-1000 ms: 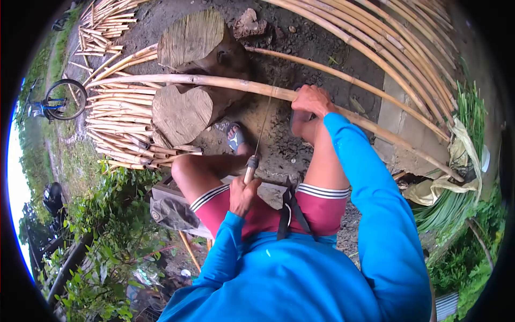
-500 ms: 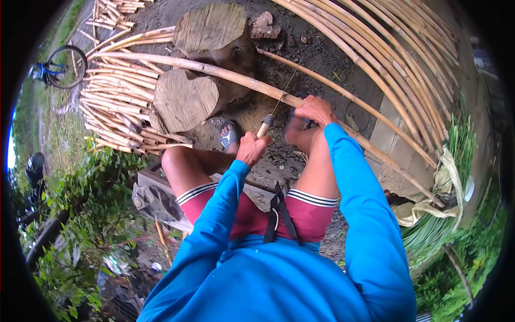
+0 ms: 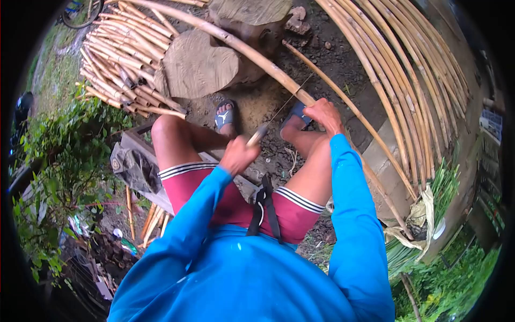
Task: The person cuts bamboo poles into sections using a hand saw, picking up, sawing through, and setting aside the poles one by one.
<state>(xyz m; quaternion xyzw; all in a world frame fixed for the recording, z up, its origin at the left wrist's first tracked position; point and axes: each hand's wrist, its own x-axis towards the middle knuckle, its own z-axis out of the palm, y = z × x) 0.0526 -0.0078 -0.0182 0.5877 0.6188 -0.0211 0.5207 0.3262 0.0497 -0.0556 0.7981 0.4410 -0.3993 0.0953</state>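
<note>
My left hand [image 3: 240, 156] is closed round the pale handle of a narrow hand saw [image 3: 279, 111], slightly blurred. Its thin blade slants up and right across a long bamboo pole [image 3: 240, 47]; no teeth can be made out. Close to the blade, my right hand [image 3: 323, 115] grips the same pole from above, fingers wrapped round it. The pole runs from the upper left, past two wood stumps [image 3: 199, 64], down beside my leg to the lower right. A thinner bamboo pole [image 3: 351, 110] lies just beyond my right hand.
Cut bamboo lengths [image 3: 122, 53] are piled left of the stumps. Long bamboo poles [image 3: 397, 75] lie side by side at the upper right. A pale sack [image 3: 422, 216] with green stalks sits at the right. Leafy plants [image 3: 59, 166] grow at the left, near a low wooden bench [image 3: 140, 140].
My left hand has drawn the saw handle down and left, away from the pole. My right hand keeps its grip on the bamboo. The view has shifted slightly.
</note>
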